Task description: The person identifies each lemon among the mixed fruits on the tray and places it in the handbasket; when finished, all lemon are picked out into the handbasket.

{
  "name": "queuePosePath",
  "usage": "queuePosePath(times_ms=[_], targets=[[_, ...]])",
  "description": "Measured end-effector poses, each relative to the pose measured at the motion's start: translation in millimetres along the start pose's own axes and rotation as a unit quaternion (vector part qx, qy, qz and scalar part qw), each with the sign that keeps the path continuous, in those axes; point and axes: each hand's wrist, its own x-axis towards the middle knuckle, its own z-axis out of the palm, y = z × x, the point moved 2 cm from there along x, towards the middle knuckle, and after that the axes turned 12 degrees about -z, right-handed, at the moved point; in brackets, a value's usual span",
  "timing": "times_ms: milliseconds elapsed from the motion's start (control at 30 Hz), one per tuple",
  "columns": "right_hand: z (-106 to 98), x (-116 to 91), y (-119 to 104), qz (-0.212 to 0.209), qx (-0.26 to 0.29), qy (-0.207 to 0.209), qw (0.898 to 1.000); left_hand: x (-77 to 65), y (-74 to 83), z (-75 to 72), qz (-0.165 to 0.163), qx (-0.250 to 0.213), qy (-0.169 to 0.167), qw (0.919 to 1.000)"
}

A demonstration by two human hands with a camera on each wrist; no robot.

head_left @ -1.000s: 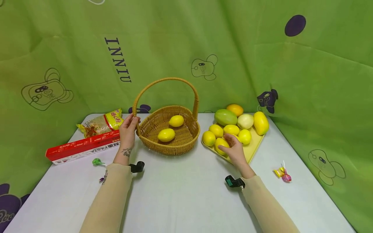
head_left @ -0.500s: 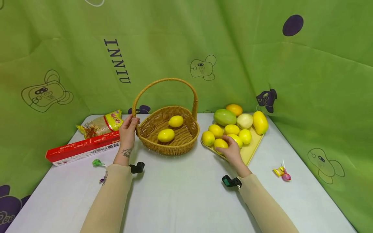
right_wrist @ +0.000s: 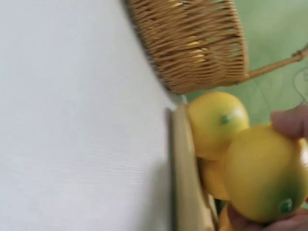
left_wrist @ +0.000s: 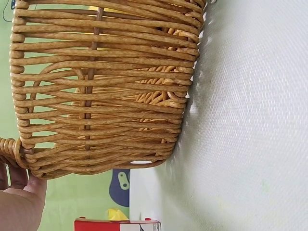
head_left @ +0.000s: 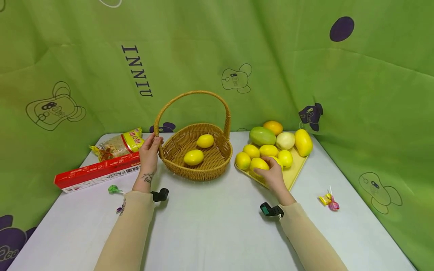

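My left hand (head_left: 148, 152) grips the foot of the handle on the left side of a wicker basket (head_left: 200, 174). Two lemons (head_left: 193, 157) lie inside the basket. On the right, my right hand (head_left: 274, 177) holds another lemon (right_wrist: 262, 173) between thumb and fingers, just above the front of a yellow tray (head_left: 296, 171). Several more lemons (head_left: 242, 161) sit close around it on the tray. In the left wrist view, the fingers (left_wrist: 36, 187) are at the basket's rim, partly hidden behind the handle.
Behind the lemons, the tray holds a large green fruit (head_left: 262, 136), an orange fruit (head_left: 273, 127), a pale round fruit (head_left: 285, 141) and a yellow mango (head_left: 303, 143). At left lie a pasta box (head_left: 98, 173) and a noodle bag (head_left: 116, 146). Candies (head_left: 329, 201) lie at right.
My right hand has closed on the front lemon and raised it slightly from its place on the tray. The left hand and the basket have stayed put.
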Motion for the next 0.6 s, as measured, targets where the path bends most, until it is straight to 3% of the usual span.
queuePosePath(times_ms=[133,267,467,600], targets=[[-6,4,-10,-0.018,0.038,-0.012,0.999,-0.3,0.7,0.0,-0.003,0.004,0.001,1.0000],[-4,9,-23,-0.048,0.093,-0.056,0.993,-1.1,1.8,-0.2,-0.008,0.008,0.000,0.9999],[18,19,-44,-0.083,0.198,-0.134,0.967,-0.6,2.2,0.1,-0.007,0.015,-0.007,0.9998],[43,26,-57,-0.097,0.227,-0.186,0.951,-0.1,1.8,0.3,-0.002,0.018,-0.010,0.9998]])
